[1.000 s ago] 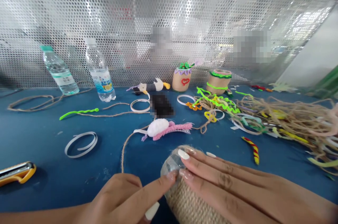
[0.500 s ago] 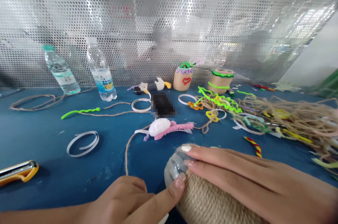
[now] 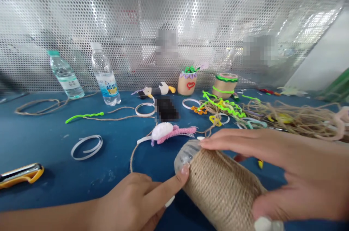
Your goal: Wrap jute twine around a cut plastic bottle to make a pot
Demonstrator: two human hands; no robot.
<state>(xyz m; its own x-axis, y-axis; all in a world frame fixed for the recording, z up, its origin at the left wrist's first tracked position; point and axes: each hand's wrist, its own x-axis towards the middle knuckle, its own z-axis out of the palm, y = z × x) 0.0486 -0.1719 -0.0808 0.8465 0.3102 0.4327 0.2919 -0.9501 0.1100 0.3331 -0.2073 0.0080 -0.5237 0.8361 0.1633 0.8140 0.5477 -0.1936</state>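
Observation:
A clear plastic bottle wound with brown twine [image 3: 223, 187] lies tilted in front of me, its clear rounded end [image 3: 182, 156] pointing away to the left. My right hand [image 3: 283, 173] spans the bottle, fingers on the far side and thumb on the near side. My left hand [image 3: 136, 202] presses one fingertip on the edge where the winding meets the clear plastic; its other fingers are curled and partly hidden. A loose strand of twine [image 3: 132, 158] runs behind the left hand, where its end is hidden. A pink and white fuzzy ornament [image 3: 163, 132] lies just beyond the bottle.
A yellow utility knife [image 3: 24, 175] and a coiled white strip [image 3: 87, 147] lie left. Two water bottles [image 3: 109, 82] [image 3: 67, 75] stand behind. Decorated jars [image 3: 187, 84] [image 3: 225, 85] stand near a perforated metal panel [image 3: 122, 24]. Tangled twine [image 3: 294, 114] spreads at right.
My right hand has shifted from lying flat over the bottle's top to spanning it with the thumb on the near side. More of the winding shows. The left fingertip stays at its edge.

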